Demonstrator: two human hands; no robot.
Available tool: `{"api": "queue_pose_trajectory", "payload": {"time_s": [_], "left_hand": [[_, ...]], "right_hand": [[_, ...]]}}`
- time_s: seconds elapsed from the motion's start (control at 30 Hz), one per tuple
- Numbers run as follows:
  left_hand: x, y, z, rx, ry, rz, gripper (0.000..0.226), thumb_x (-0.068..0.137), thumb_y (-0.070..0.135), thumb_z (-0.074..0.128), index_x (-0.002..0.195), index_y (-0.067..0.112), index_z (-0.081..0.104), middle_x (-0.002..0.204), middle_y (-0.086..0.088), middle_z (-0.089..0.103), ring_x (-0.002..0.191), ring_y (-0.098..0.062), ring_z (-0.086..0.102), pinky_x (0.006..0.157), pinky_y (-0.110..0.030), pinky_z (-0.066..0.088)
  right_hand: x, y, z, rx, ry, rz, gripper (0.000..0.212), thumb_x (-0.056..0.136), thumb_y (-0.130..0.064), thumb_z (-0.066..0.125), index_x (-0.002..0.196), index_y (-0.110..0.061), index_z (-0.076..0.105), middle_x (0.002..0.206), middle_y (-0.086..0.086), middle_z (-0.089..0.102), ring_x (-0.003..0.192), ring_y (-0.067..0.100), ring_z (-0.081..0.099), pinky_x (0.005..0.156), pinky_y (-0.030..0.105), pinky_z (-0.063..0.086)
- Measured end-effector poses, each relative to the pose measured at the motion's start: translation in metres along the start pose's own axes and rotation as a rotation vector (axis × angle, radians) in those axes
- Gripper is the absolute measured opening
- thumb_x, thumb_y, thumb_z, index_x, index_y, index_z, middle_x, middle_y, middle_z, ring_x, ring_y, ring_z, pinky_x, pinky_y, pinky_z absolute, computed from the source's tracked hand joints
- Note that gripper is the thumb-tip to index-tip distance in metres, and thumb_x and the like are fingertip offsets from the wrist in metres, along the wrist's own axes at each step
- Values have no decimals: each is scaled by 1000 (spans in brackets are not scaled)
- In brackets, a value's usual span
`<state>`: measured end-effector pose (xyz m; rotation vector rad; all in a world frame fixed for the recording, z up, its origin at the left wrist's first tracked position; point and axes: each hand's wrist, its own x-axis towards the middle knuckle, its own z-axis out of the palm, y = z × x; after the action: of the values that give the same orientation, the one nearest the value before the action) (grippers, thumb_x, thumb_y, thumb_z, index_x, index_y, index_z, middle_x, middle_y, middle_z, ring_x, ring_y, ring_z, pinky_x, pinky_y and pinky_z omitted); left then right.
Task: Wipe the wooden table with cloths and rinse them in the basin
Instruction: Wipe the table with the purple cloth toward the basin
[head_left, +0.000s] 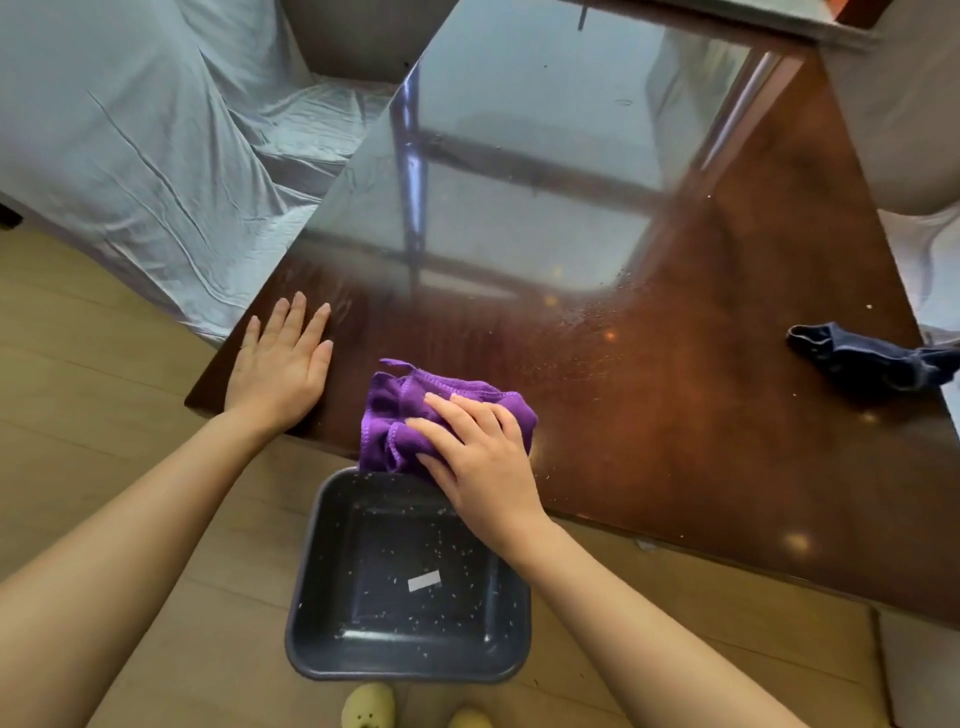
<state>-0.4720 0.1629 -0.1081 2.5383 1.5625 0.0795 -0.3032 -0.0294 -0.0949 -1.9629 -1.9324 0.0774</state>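
A glossy dark wooden table (701, 374) fills the upper right of the head view, with crumbs scattered over its middle. My right hand (478, 457) presses a bunched purple cloth (395, 410) against the table's near edge; part of the cloth hangs over the edge. Directly below, on the floor, stands a dark grey square basin (311, 597) with crumbs and a white scrap inside. My left hand (280, 364) lies flat, fingers spread, on the table's near left corner. A dark blue cloth (872, 361) lies crumpled at the table's right edge.
A sofa under a pale grey sheet (135, 156) stands left of the table. Light wooden floor (104, 415) runs beneath. Yellow slippers (369, 706) show at the bottom edge, just behind the basin. A white seat (909, 130) is at the right.
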Motion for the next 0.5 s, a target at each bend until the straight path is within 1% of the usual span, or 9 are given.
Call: {"api": "queue_pose_trajectory", "payload": {"time_s": [0.03, 0.1, 0.13, 0.2, 0.3, 0.37, 0.43, 0.5], "left_hand": [[0, 1, 0, -12, 6, 14, 53, 97, 34, 27, 147, 19, 16, 159, -7, 11, 147, -22, 7, 118, -43, 2], [0, 8, 0, -49, 6, 56, 53, 97, 35, 28, 147, 21, 17, 159, -6, 11, 147, -21, 7, 118, -43, 2], [0, 13, 0, -53, 2, 80, 53, 97, 36, 27, 147, 23, 16, 159, -5, 11, 147, -20, 6, 118, -43, 1], [1, 22, 1, -31, -12, 109, 53, 97, 38, 25, 147, 24, 16, 159, -3, 11, 147, -19, 5, 118, -42, 1], [-1, 25, 5, 15, -1, 100, 53, 96, 40, 22, 147, 25, 15, 159, -1, 10, 147, -18, 4, 118, -41, 0], [-1, 23, 7, 31, 6, 95, 54, 96, 41, 21, 147, 26, 13, 159, 0, 9, 147, -17, 3, 119, -41, 0], [0, 22, 10, 46, 9, 96, 55, 95, 42, 19, 147, 27, 10, 159, 0, 7, 147, -16, 2, 119, -41, 0], [-1, 22, 13, 50, 17, 97, 55, 95, 42, 19, 147, 27, 10, 159, 1, 7, 147, -16, 2, 119, -40, 0]], "right_hand": [[3, 3, -4, 39, 59, 18, 29, 88, -30, 59, 116, -23, 65, 128, 2, 62, 114, 25, 58, 96, 45, 47], [14, 15, -17, 138, 176, 116, 27, 87, -27, 61, 113, -20, 67, 126, 2, 63, 106, 26, 60, 89, 41, 46], [22, 26, -26, 172, 228, 189, 28, 87, -26, 61, 114, -20, 66, 127, 3, 63, 106, 27, 59, 88, 40, 44], [41, 56, -45, 165, 299, 317, 29, 89, -24, 60, 117, -20, 65, 129, 6, 61, 109, 30, 56, 90, 41, 42], [74, 116, -66, 85, 329, 454, 30, 92, -25, 55, 120, -18, 62, 131, 7, 59, 116, 33, 52, 93, 43, 40], [94, 158, -70, 10, 291, 547, 32, 94, -29, 50, 123, -18, 59, 134, 6, 56, 117, 35, 48, 94, 45, 39], [108, 195, -65, -86, 162, 639, 38, 96, -36, 45, 129, -21, 54, 142, 7, 48, 126, 36, 41, 102, 47, 34], [114, 217, -54, -138, 24, 696, 45, 96, -44, 38, 138, -28, 43, 152, 7, 33, 139, 32, 27, 114, 48, 20]]}}
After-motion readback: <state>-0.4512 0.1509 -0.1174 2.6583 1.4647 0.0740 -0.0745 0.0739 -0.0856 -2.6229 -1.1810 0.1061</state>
